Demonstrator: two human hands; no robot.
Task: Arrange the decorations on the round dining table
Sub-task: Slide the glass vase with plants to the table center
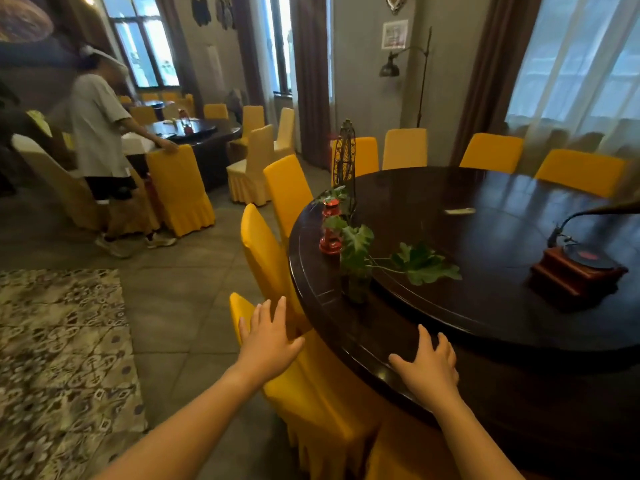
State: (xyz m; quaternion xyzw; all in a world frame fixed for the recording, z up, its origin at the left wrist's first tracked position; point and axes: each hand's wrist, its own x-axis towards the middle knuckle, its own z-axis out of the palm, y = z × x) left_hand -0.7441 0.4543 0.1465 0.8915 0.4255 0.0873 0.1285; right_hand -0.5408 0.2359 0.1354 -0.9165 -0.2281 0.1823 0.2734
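Observation:
The round dark wooden dining table (450, 327) fills the right side. Near its left edge stand a small red lantern (330, 230), a dark metal ferris-wheel ornament (346, 157) and a glass vase with green leafy stems (360, 271). A miniature gramophone (578, 268) with a brass horn sits at the right. A small pale object (460, 211) lies near the table's middle. My left hand (268, 341) is open, fingers spread, over a yellow chair back. My right hand (429, 365) rests open on the table's near rim. Neither hand holds anything.
Yellow-covered chairs (311, 393) ring the table, two close by my left hand. A person in a grey shirt (100, 133) stands at another dark table (194, 133) at the back left. A patterned rug (62, 358) lies on the tiled floor at left.

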